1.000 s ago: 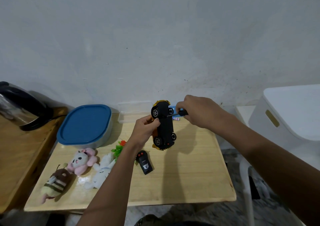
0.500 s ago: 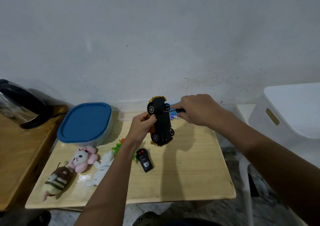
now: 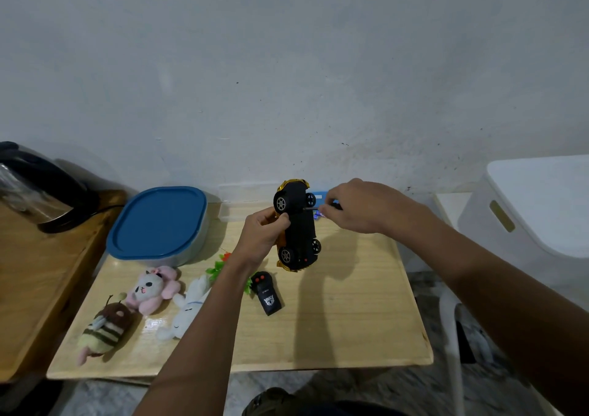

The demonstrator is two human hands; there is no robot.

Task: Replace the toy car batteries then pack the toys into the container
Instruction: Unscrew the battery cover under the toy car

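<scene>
My left hand grips the yellow toy car above the wooden table, its black underside and wheels turned toward me. My right hand pinches a small screwdriver whose tip touches the car's underside near the upper wheels. On the table lie a black remote control, a pink plush, a white plush and a striped bee plush. The container with a blue lid stands closed at the back left.
A light wooden table holds everything. A green and red plastic piece lies partly behind my left arm. A black kettle sits on a darker wooden surface at left. A white bin stands at right. Small blue items lie behind the car.
Both hands and the car have shifted slightly up and left in view as my head moved. The screwdriver stays against the car's underside.
</scene>
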